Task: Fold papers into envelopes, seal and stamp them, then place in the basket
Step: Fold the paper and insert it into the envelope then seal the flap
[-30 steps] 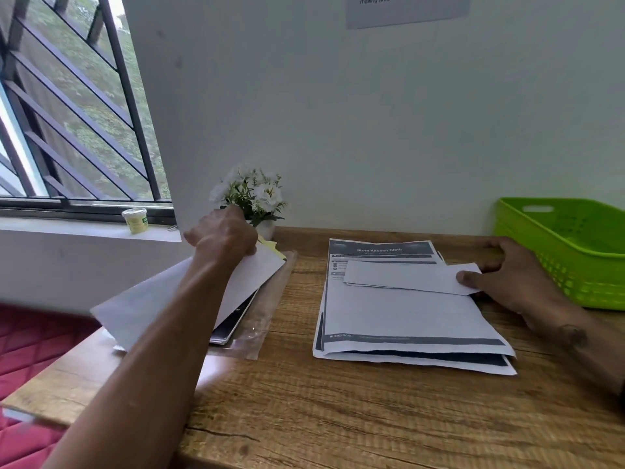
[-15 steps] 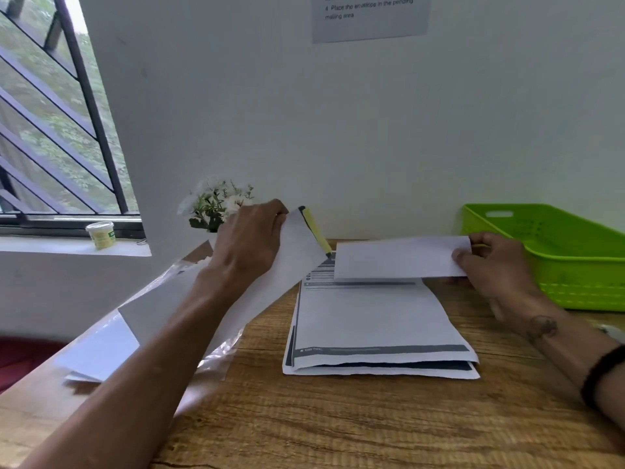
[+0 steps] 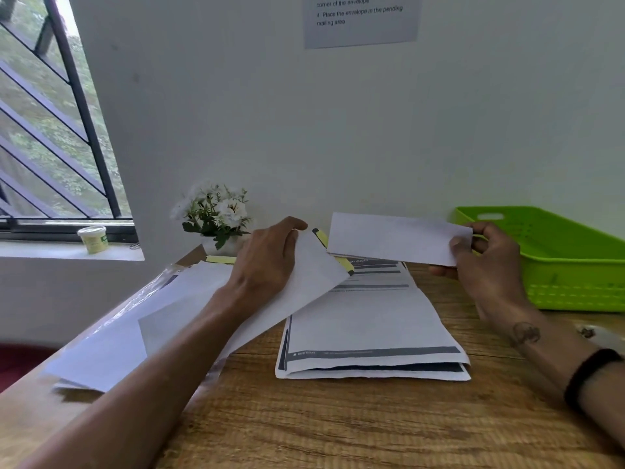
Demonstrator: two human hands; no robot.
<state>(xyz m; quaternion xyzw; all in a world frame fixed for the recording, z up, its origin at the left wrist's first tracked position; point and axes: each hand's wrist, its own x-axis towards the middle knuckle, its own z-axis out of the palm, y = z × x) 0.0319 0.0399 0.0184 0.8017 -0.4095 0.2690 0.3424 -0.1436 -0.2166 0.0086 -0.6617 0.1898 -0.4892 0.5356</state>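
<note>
My left hand [image 3: 267, 262] grips a white envelope [image 3: 311, 269] with a yellow adhesive strip along its flap, lifted off a pile of envelopes [image 3: 111, 346] at the table's left edge. My right hand [image 3: 487, 262] pinches the right end of a folded white paper [image 3: 392, 238], held in the air above a stack of printed sheets [image 3: 368, 330] lying in the middle of the wooden table [image 3: 338, 421]. The envelope's flap end and the folded paper's left end are close together. A green plastic basket [image 3: 554, 252] stands at the right, beside my right hand.
A small pot of white flowers [image 3: 216, 214] stands against the wall behind my left hand. Clear plastic wrapping [image 3: 148, 292] lies under the envelope pile. A small tub [image 3: 93, 238] sits on the window sill at left. An instruction sheet [image 3: 360, 18] hangs on the wall.
My left hand lifted one envelope off the pile and brought it right toward the middle. My right hand picked the folded paper up off the stack and raised it.
</note>
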